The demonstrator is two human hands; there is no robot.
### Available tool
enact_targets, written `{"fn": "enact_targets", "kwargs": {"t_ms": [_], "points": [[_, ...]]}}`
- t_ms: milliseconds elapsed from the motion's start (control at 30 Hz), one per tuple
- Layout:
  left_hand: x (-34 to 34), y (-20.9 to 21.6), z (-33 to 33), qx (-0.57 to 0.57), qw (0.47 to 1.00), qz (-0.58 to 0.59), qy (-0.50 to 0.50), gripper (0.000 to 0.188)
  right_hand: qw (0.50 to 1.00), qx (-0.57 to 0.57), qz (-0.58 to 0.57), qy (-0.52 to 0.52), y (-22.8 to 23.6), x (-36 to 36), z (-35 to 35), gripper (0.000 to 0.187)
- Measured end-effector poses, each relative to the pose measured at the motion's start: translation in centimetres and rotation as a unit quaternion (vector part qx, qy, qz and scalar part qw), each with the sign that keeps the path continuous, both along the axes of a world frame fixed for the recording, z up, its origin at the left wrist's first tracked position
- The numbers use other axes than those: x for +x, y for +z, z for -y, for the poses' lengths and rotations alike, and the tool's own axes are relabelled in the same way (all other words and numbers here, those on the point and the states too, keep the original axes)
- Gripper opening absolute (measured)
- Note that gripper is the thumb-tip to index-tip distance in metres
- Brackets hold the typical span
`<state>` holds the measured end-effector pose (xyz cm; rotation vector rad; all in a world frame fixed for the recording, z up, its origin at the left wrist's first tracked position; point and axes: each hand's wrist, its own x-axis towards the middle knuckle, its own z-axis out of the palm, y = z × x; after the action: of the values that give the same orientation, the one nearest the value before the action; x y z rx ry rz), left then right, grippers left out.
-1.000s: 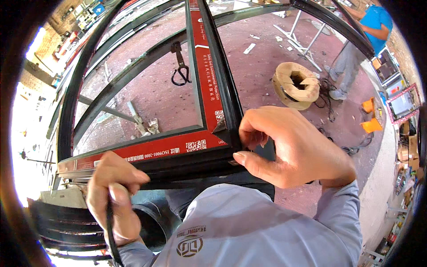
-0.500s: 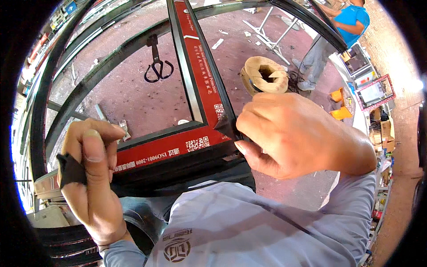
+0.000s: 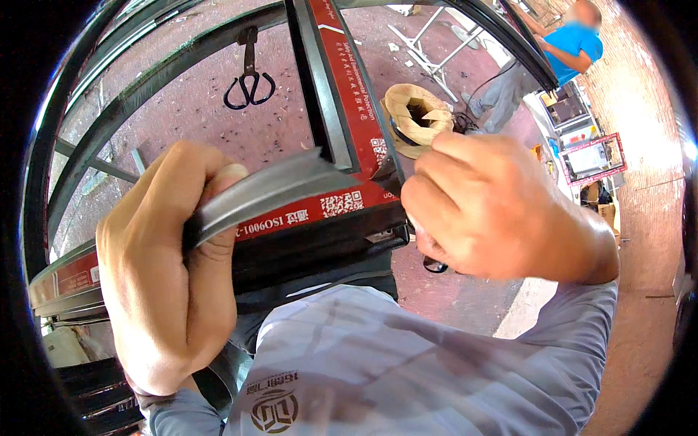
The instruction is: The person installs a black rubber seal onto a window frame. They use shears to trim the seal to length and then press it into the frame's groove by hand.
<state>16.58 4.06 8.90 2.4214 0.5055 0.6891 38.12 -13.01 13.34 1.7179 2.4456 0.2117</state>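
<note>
A dark metal window frame (image 3: 305,87) lies before me, its corner faced with red protective film (image 3: 349,94). My left hand (image 3: 171,240) is closed round a flat black rubber strip (image 3: 269,192), pinched between thumb and fingers. The strip's free end slants up to the right across the frame's near bar. At the frame's corner my right hand (image 3: 487,207) is closed in a fist, knuckles up. Its fingertips are hidden, so what it grips cannot be made out. Just beneath it shows a small black loop (image 3: 435,266).
Black-handled scissors (image 3: 249,91) hang at the frame's far bar. Beyond the corner, a paper-wrapped coil (image 3: 420,116) sits on the reddish floor. A co-worker in a blue shirt (image 3: 571,51) is at the far right, near a white metal stand (image 3: 429,54) and a red-edged panel (image 3: 592,158).
My left hand has turned over and risen, and the black strip in it now stretches out over the near bar. The right hand has shifted slightly right, still closed.
</note>
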Motion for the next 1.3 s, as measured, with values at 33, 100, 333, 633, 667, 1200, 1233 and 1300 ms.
{"fn": "enact_targets", "kwargs": {"t_ms": [33, 100, 333, 633, 667, 1200, 1233, 1300], "points": [[0.0, 0.0, 0.0, 0.003, 1.0, -0.005, -0.003, 0.022, 1.0, 0.007, -0.001, 0.009, -0.2, 0.3, -0.1, 0.027], [0.1, 0.1, -0.1, 0.011, 1.0, -0.015, -0.01, 0.022, 0.997, 0.021, -0.065, 0.028, -0.9, 1.3, -0.4, 0.025], [0.6, -0.6, -0.3, 0.095, 0.994, 0.0, -0.049, 0.022, 0.989, 0.026, -0.135, 0.05, -1.3, 2.2, -0.7, 0.024], [1.2, -0.4, 0.1, 0.124, 0.99, -0.041, -0.048, 0.024, 0.985, 0.041, -0.148, 0.085, -1.8, 2.4, -0.9, 0.027], [1.3, -0.4, 0.1, 0.126, 0.99, -0.039, -0.047, 0.024, 0.985, 0.039, -0.146, 0.088, -1.7, 2.5, -1.0, 0.027], [1.5, -0.4, 0.2, 0.125, 0.991, -0.034, -0.041, 0.02, 0.988, 0.032, -0.115, 0.103, -1.4, 2.5, -1.3, 0.03], [1.5, -0.4, 0.3, 0.126, 0.991, -0.037, -0.04, 0.02, 0.988, 0.034, -0.113, 0.104, -1.4, 2.5, -1.3, 0.029], [1.5, -0.4, 0.3, 0.127, 0.991, -0.032, -0.04, 0.021, 0.987, 0.043, -0.113, 0.107, -1.5, 2.5, -1.3, 0.028]]}}
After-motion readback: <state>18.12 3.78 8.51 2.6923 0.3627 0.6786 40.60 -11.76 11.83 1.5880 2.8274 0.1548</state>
